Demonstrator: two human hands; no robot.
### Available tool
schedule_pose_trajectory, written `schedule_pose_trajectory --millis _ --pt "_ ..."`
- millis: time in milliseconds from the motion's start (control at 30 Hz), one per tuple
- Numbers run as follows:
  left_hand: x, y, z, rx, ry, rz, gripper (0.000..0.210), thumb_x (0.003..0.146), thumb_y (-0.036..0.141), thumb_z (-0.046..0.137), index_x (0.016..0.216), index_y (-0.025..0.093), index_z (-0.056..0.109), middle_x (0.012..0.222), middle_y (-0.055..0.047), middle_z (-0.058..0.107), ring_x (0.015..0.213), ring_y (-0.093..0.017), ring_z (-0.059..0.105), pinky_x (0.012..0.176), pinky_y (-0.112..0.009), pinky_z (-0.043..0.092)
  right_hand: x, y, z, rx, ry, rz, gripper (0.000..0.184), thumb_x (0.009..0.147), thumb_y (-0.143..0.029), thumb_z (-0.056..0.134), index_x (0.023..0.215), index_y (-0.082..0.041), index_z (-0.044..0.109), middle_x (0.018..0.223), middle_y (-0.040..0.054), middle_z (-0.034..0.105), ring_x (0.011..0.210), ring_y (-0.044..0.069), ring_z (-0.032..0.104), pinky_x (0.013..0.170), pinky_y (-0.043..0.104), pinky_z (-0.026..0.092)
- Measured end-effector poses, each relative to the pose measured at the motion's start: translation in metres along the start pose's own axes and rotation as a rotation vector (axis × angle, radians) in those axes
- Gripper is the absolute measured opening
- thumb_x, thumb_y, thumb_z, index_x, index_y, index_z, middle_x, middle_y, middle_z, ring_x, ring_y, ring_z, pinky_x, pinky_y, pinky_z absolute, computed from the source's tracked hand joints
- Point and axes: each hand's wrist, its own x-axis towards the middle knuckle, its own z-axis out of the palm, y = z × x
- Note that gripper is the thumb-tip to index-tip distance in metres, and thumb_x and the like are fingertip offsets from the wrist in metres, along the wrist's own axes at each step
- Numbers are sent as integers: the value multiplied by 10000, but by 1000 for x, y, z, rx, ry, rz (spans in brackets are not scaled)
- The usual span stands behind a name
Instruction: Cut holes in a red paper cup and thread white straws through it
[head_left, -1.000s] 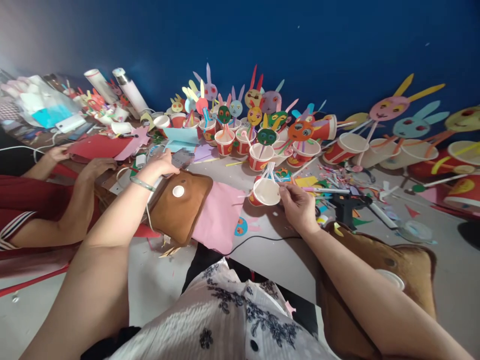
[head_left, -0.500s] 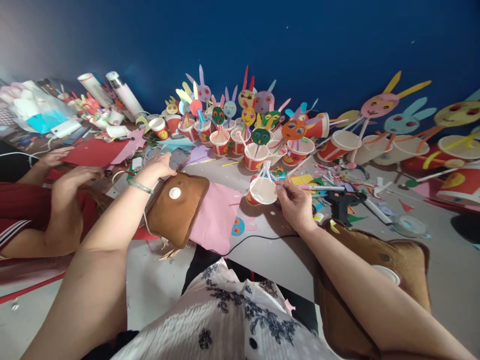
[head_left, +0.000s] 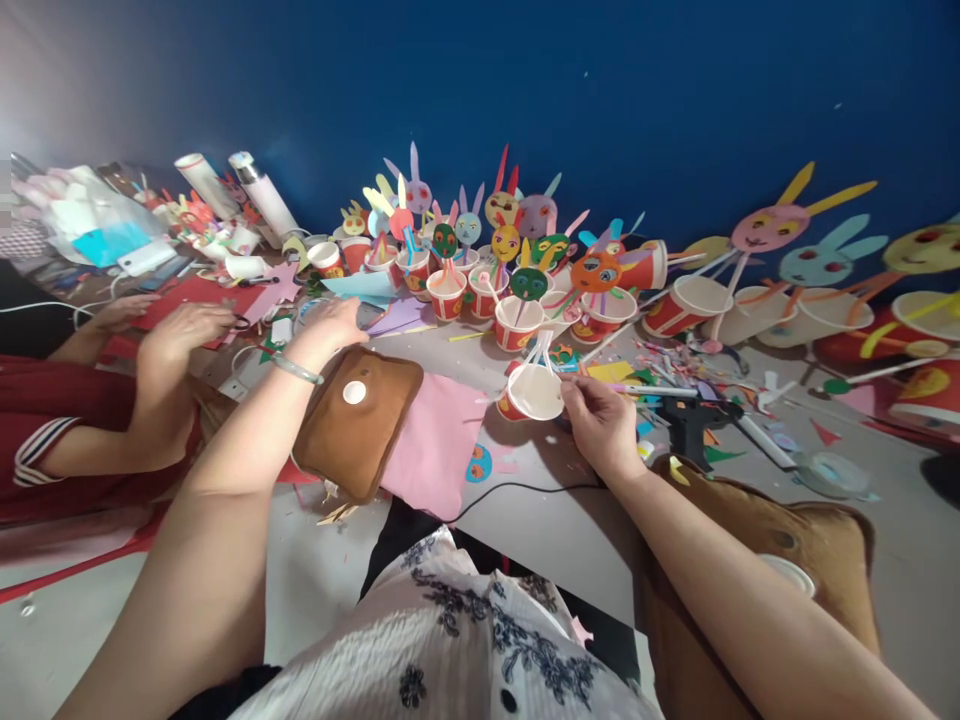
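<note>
My left hand (head_left: 339, 328) reaches over the table beyond a brown cushion (head_left: 360, 420). Its fingers rest at the edge of a dark grey, flat phone-like thing (head_left: 370, 317), partly hidden by the hand. With my right hand (head_left: 600, 420) I pinch the rim of a red and white paper cup (head_left: 534, 392), tilted so its white inside faces me. Pale strips (head_left: 540, 350) rise from its far side. A slim white and purple stick (head_left: 660, 390) extends right from behind my right hand; whether I hold it is unclear.
Paper cups with rabbit faces (head_left: 517, 320) line the blue wall. A black glue gun (head_left: 690, 430), paper scraps and a tape roll (head_left: 832, 473) lie right. Pink fabric (head_left: 435, 440) and a black cable (head_left: 517, 488) are in front. At left, another person's hands (head_left: 187, 325) work over red paper.
The view has shifted slightly. My left hand has lowered the grey phone-like thing, which now shows less of its face. My right hand still grips the cup. The other person's near hand has moved right.
</note>
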Motion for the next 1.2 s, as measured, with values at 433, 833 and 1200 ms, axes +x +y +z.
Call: schedule_pose_trajectory --millis 433,833,1200 --pt "-64 190 55 -1293 -191 723 683 613 407 927 1170 182 601 1145 -110 680 971 -205 667 861 -349 559 0 4 -8 -9 100 25 322 876 -390 559 939 -174 790 587 10 666 524 162 595 574 296 508" --pt "-52 180 71 -1420 -118 792 357 734 381 871 987 188 711 1012 -77 733 946 -178 685 871 -312 564 3 11 -15 10 174 95 343 914 -456 583 969 -185 785 880 81 790 755 219 709 676 325 546" --pt "-55 175 68 -1316 157 1002 157 837 284 784 965 200 751 973 -78 769 916 -179 727 869 -337 595 -2 13 -9 31 184 108 298 894 -438 606 937 -205 786 904 80 804 810 243 740 747 359 573"
